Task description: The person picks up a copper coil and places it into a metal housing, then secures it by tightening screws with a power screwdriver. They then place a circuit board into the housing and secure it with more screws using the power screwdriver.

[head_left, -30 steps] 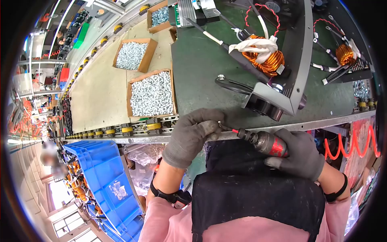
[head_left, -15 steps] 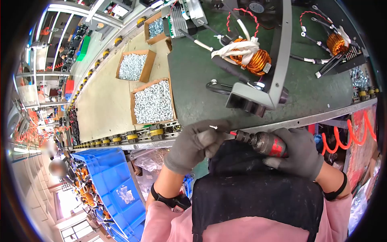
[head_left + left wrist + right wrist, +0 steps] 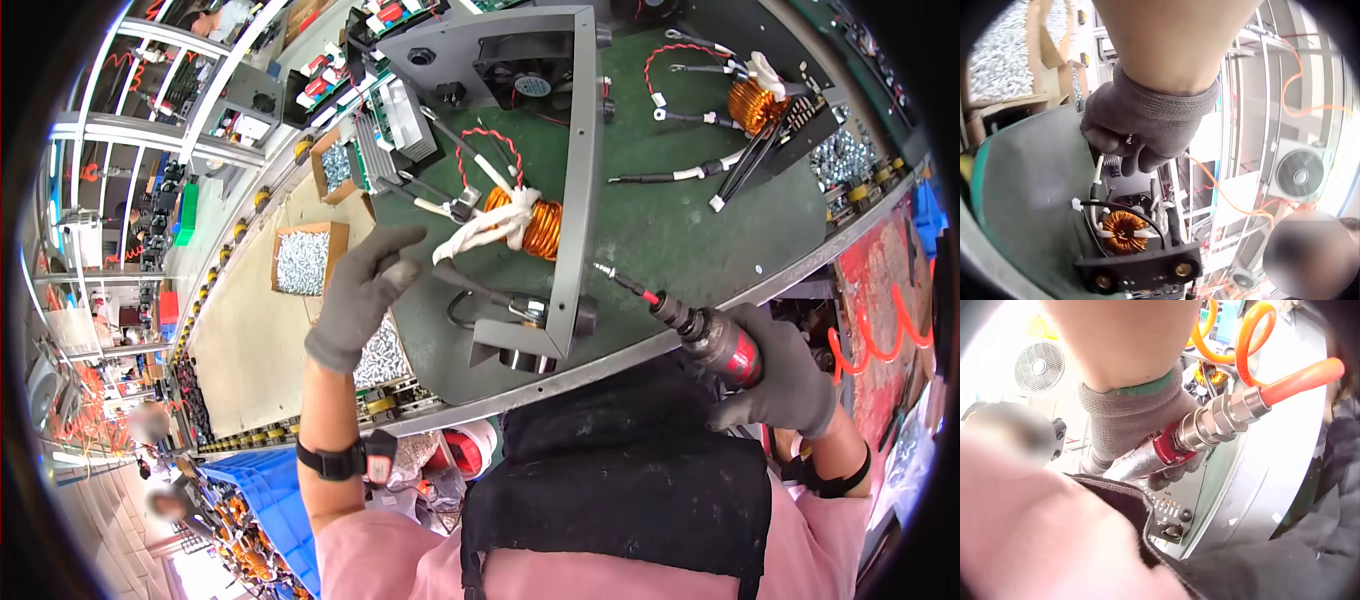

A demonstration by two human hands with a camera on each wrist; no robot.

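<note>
Head: left hand (image 3: pixel 362 290) raised over green desk (image 3: pixel 680 230), near coil (image 3: pixel 540 228). Right hand (image 3: pixel 790 385) grips screwdriver (image 3: pixel 715 345), bit toward grey frame (image 3: pixel 580 180).
Left wrist: fingers (image 3: pixel 1154 159) curled, seemingly pinching a screw (image 3: pixel 1127 140).
Right wrist: fingers (image 3: pixel 1172 478) clamped round screwdriver; orange hose (image 3: pixel 1300 381) attached.

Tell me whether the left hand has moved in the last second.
Yes: the left hand, pinching a screw, has lifted from the edge rail to beside the copper coil.
</note>
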